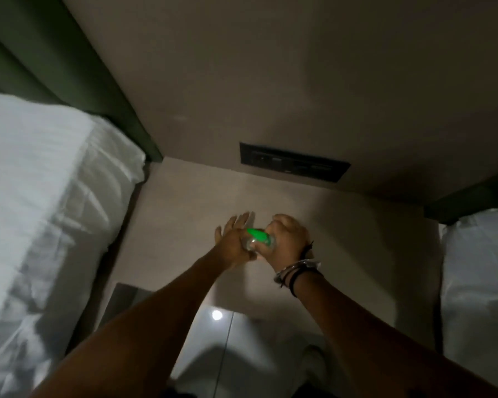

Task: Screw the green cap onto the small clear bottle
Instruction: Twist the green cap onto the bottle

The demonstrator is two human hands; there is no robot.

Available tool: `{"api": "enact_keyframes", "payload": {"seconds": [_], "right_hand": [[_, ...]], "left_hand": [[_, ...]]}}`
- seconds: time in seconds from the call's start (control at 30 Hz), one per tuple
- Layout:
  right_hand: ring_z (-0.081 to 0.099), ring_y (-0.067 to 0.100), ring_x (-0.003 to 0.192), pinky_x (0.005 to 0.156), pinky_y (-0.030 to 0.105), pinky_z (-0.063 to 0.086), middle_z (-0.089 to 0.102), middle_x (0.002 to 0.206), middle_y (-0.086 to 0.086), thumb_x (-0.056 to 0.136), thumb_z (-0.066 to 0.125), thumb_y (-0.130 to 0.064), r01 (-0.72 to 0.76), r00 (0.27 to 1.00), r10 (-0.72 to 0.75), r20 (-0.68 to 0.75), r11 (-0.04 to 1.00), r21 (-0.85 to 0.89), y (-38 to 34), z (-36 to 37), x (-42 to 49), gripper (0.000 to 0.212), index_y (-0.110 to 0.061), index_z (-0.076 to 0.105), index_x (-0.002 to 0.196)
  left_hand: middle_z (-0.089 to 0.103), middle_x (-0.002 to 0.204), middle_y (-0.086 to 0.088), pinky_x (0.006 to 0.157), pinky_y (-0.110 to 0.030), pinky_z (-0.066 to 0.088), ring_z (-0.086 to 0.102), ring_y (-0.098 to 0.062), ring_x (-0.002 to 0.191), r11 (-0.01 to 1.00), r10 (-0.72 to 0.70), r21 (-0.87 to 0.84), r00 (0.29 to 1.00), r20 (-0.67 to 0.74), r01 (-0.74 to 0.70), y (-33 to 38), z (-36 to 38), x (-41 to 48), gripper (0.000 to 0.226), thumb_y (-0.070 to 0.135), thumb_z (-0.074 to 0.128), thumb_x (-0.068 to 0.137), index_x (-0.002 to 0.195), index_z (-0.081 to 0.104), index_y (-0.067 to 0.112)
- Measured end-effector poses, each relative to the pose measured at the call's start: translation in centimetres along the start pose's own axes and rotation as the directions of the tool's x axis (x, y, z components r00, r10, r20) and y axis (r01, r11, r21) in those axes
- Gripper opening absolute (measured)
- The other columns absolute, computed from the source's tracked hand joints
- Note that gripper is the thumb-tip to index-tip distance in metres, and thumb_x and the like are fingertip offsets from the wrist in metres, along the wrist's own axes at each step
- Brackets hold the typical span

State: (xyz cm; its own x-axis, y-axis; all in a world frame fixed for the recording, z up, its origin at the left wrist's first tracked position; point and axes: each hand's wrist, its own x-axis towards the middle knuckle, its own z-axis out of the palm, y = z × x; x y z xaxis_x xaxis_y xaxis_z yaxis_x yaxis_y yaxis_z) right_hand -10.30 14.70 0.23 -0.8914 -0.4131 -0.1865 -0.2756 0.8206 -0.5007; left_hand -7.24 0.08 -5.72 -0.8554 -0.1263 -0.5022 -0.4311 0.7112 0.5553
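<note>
Both hands meet over the worktop (184, 202), left hand (234, 239) just left of the right hand (288, 239), the bottle (252, 243) between them. Bed (41, 196) on the left, another bed (477, 282) right, switch panel (293, 161) on the wall behind.

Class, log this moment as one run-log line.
right hand: grips bottle | left hand: fingers spread, at green cap | seating: unclear

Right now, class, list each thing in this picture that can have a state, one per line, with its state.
green cap: between the two hands, at the bottle; how far screwed on cannot be told
small clear bottle: held off the table, tilted
right hand: closed around the bottle
left hand: fingers spread, palm against the bottle
bed sheet: rumpled
</note>
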Motion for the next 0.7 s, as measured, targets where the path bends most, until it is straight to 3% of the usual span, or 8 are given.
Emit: {"api": "enact_keyframes", "payload": {"seconds": [0.1,0.23,0.3,0.37,0.43,0.53,0.7], "right_hand": [[0.056,0.03,0.094,0.086,0.047,0.05,0.06,0.102,0.008,0.065,0.062,-0.07,-0.039,0.999,0.035,-0.022,0.98,-0.196,-0.8,0.0,-0.1,0.058,-0.014,0.061,0.082],[0.057,0.028,0.084,0.075,0.045,0.054,0.06,0.093,0.008,0.056,0.045,-0.087,-0.101,0.991,0.085,-0.106,0.983,-0.154,-0.3,-0.6,-1.2,0.078,-0.015,0.061,0.081],[0.056,0.03,0.101,0.084,0.046,0.054,0.057,0.114,0.008,0.057,0.06,-0.077,-0.08,0.997,0.081,0.015,0.996,-0.038,0.4,-0.9,-1.2,0.072,-0.018,0.06,0.1],[0.045,0.03,0.126,0.103,0.045,0.045,0.043,0.142,0.009,0.068,0.076,-0.046,-0.078,0.977,0.042,0.209,0.983,0.167,1.3,-1.3,-0.5,0.063,-0.024,0.054,0.123],[0.046,0.032,0.127,0.107,0.042,0.042,0.046,0.141,0.011,0.076,0.073,-0.019,-0.011,0.952,-0.062,0.301,0.972,0.234,1.9,-1.5,0.5,0.045,-0.021,0.06,0.119],[0.059,0.033,0.1,0.09,0.044,0.052,0.064,0.108,0.012,0.076,0.072,-0.022,0.119,0.964,-0.141,0.224,0.987,0.11,1.8,-1.1,1.8,0.023,-0.013,0.068,0.097],[0.059,0.025,0.087,0.077,0.039,0.055,0.059,0.103,0.006,0.057,0.078,-0.057,0.062,0.998,-0.062,-0.005,0.998,-0.018,1.6,-0.2,1.2,0.058,-0.014,0.064,0.094]], "left_hand": [[0.014,0.161,0.004,0.115,-0.054,-0.002,0.002,-0.024,0.148,0.999,0.048,0.022,0.998,-0.038,-0.047,-0.3,0.0,-0.9,0.073,0.036,0.075,0.065,0.132,0.046,0.035],[0.009,0.161,0.004,0.114,-0.059,-0.003,-0.001,-0.025,0.148,0.999,0.027,0.035,1.0,-0.014,-0.026,0.4,0.4,-1.2,0.062,0.039,0.07,0.071,0.128,0.046,0.046],[0.01,0.161,0.005,0.115,-0.058,-0.004,-0.002,-0.025,0.148,1.0,-0.016,-0.008,0.999,-0.036,0.015,0.4,0.3,-1.6,0.063,0.037,0.072,0.07,0.128,0.048,0.044],[0.011,0.161,0.004,0.116,-0.058,-0.005,-0.002,-0.026,0.148,1.0,-0.008,-0.022,1.0,-0.028,0.008,0.5,0.3,-1.5,0.065,0.038,0.075,0.067,0.127,0.051,0.043],[0.01,0.161,0.004,0.116,-0.058,-0.004,-0.002,-0.027,0.148,1.0,0.006,0.015,1.0,0.007,-0.006,0.7,0.3,-1.2,0.067,0.039,0.075,0.067,0.128,0.049,0.043],[0.008,0.161,0.004,0.117,-0.058,-0.002,-0.003,-0.028,0.148,0.999,0.027,0.046,0.999,0.025,-0.028,0.4,-0.3,-0.6,0.068,0.043,0.075,0.067,0.129,0.047,0.044],[0.012,0.161,0.007,0.115,-0.054,-0.001,0.0,-0.025,0.148,0.997,0.074,-0.012,0.997,-0.004,-0.074,0.0,0.4,-0.3,0.064,0.039,0.077,0.066,0.125,0.051,0.046]]}}
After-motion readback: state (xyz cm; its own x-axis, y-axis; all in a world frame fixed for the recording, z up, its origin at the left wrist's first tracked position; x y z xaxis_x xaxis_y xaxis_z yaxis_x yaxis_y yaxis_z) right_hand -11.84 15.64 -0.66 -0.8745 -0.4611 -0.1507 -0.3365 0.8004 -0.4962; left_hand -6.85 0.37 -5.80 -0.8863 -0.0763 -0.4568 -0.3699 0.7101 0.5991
